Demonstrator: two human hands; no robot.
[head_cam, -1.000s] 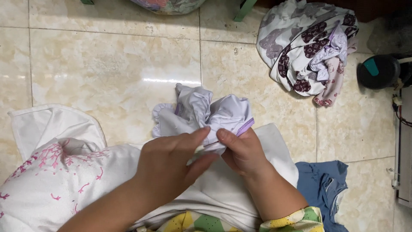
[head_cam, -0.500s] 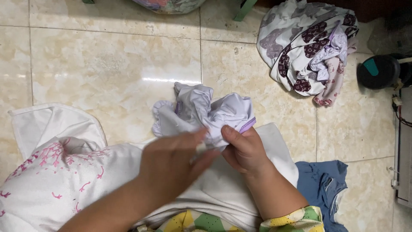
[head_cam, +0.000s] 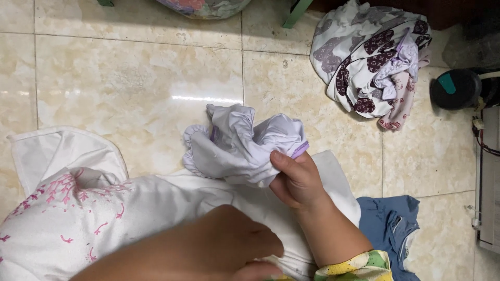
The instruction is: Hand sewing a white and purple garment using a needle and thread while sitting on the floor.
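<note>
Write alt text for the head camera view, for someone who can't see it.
The right hand pinches a crumpled pale lilac garment above a white cloth with pink print on a beige tiled floor; the left hand rests on the white cloth.

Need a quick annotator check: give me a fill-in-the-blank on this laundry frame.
1. The right hand grips a crumpled ____ garment.
2. The left hand rests on the white cloth with ____ embroidery.
3. The floor is covered in beige ____.
4. Right of the forearm lies a ____ garment.

Missing: lavender; pink; tiles; blue
</note>
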